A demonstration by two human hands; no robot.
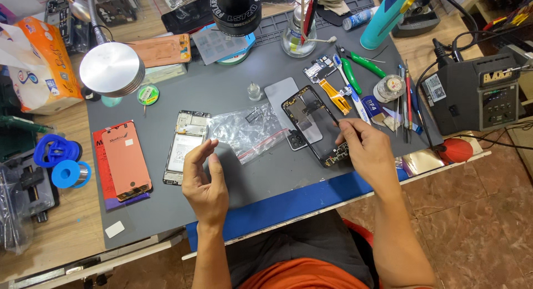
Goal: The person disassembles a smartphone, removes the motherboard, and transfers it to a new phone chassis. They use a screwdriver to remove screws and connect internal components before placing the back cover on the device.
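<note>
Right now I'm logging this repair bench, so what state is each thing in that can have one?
Left hand: raised, fingers loosely curled, holding nothing.
Right hand: resting on the black phone frame.
Black phone frame: opened, insides exposed.
Second phone body: flat, back off, internals showing.
Clear plastic bag: flat, crumpled, zip edge toward the person.
Orange screen panel: flat on a red sheet.
Green pliers: lying closed.
</note>
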